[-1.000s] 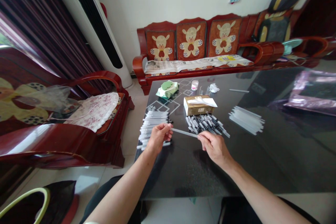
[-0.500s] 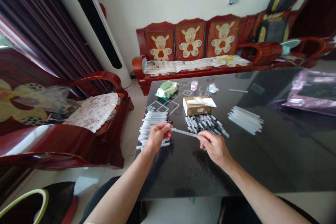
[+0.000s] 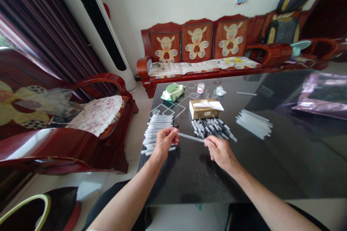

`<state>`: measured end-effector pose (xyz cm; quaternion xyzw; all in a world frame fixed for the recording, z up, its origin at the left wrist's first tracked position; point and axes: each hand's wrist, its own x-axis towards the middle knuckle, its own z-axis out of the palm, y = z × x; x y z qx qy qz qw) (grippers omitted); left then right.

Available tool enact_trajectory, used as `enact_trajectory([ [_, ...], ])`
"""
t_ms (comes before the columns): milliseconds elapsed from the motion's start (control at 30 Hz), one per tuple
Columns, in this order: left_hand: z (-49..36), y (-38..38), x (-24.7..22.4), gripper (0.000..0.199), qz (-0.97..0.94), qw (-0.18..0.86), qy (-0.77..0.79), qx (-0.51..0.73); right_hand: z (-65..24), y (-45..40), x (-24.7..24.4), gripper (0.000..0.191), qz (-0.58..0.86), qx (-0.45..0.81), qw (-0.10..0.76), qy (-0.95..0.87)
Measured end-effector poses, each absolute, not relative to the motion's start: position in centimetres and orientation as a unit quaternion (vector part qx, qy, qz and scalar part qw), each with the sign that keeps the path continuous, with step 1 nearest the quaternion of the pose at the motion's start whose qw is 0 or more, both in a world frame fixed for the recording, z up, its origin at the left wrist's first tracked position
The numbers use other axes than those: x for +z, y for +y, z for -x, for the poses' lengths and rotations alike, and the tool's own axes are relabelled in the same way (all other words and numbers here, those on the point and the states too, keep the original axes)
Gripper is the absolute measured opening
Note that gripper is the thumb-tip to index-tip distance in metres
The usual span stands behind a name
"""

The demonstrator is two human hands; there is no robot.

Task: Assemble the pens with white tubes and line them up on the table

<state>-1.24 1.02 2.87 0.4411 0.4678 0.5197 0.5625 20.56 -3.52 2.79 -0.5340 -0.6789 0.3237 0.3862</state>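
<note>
A pale, translucent pen barrel (image 3: 192,137) stretches between my hands above the dark table. My left hand (image 3: 166,140) pinches its left end and my right hand (image 3: 220,149) grips the right end; the fingers cover both tips. Under and behind my left hand lies a stack of whitish pens (image 3: 157,130) with dark ends, side by side. Beyond my right hand is a loose heap of black-and-white pen parts (image 3: 211,127). Farther right, a bundle of clear white tubes (image 3: 254,124) rests on the table.
A tissue box (image 3: 205,109) stands behind the heap. Past it are a green wipes pack (image 3: 172,92), a small cup (image 3: 200,87), crumpled tissue (image 3: 220,91) and a lone tube (image 3: 246,94). Purple plastic wrap (image 3: 322,95) lies at the right. A wooden sofa (image 3: 197,47) borders the far side.
My left hand has shifted very slightly right, and the fingers of my right hand have moved a little on the barrel. Both hands keep hold of it.
</note>
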Motion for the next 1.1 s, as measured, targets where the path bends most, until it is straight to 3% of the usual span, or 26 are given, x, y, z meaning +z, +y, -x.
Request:
enact_trajectory([
  [300, 1.2, 1.0, 2.9, 0.030, -0.464, 0.526, 0.464, 0.541, -19.4, -4.0, 2.2, 0.039, 0.512, 0.553, 0.406, -0.517],
  [700, 0.9, 0.5, 3.4, 0.029, -0.521, 0.500, 0.453, 0.523, -19.8, -3.7, 2.0, 0.038, 0.446, 0.722, 0.378, -0.370],
  [900, 2.1, 1.5, 4.2, 0.030, -0.565, 0.495, 0.464, 0.469, -20.1, -3.2, 1.5, 0.038, 0.487, 0.654, 0.399, -0.418],
  [1033, 4.4, 2.2, 5.9, 0.032, -0.615, 0.310, 0.523, 0.503, -19.7, -3.1, 0.5, 0.040, 0.557, 0.530, 0.378, -0.516],
  [1100, 4.6, 1.8, 6.3, 0.026, -0.679, 0.277, 0.507, 0.453, -19.3, -3.2, 0.0, 0.041, 0.561, 0.514, 0.343, -0.551],
])
